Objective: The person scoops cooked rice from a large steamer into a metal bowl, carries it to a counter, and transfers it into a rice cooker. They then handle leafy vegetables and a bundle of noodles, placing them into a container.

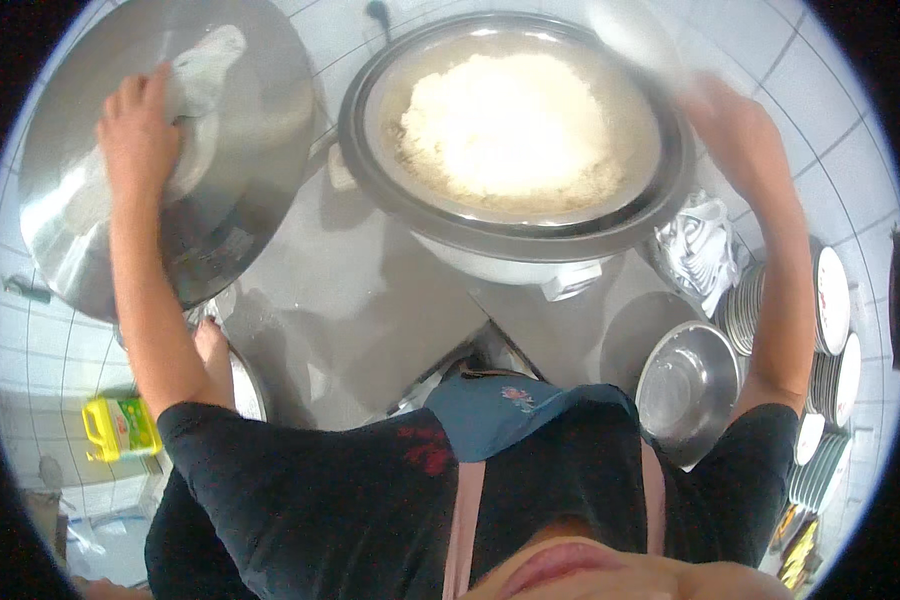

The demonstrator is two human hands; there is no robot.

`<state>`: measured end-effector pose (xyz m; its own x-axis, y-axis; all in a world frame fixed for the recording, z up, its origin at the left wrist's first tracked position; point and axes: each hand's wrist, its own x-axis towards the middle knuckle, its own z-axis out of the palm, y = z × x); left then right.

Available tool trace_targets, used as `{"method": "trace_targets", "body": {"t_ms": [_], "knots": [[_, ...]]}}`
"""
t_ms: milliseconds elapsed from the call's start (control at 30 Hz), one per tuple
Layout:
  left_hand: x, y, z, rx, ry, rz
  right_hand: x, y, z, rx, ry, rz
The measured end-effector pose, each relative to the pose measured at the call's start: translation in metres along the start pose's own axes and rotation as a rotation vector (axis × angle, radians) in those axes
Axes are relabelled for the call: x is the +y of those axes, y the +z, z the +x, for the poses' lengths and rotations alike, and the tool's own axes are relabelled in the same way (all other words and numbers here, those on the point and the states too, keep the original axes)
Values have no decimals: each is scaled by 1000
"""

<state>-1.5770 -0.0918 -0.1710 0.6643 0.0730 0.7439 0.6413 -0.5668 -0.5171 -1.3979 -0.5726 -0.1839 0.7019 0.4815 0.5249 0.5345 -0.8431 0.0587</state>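
A large round metal lid is held tilted up at the left. My left hand grips it near its middle, where the handle itself is hidden. A whitish patch beside my fingers may be a cloth or a reflection. In front of me stands a wide cooking pot with a dark rim, uncovered. Its inside holds a heap of pale, rice-like food, washed out by glare. Over the pot's right rim, my right hand holds a whitish utensil, too motion-blurred to name.
An empty metal basin sits at the right of the metal counter. Beyond it are a crumpled white plastic bag and stacked plates. At the left are a yellow jug and part of another person's limb.
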Motion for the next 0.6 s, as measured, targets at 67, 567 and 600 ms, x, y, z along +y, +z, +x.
{"method": "trace_targets", "body": {"t_ms": [67, 567, 600], "knots": [[-12, -12, 21, 21, -45, -47, 14, 4, -13, 78, -33, -6], [138, -44, 140, -237, 109, -1147, 62, 1, -79, 71, 422, 489], [161, -48, 141, -269, 119, -1178, 62, -6, -82, 114, 394, 510]]}}
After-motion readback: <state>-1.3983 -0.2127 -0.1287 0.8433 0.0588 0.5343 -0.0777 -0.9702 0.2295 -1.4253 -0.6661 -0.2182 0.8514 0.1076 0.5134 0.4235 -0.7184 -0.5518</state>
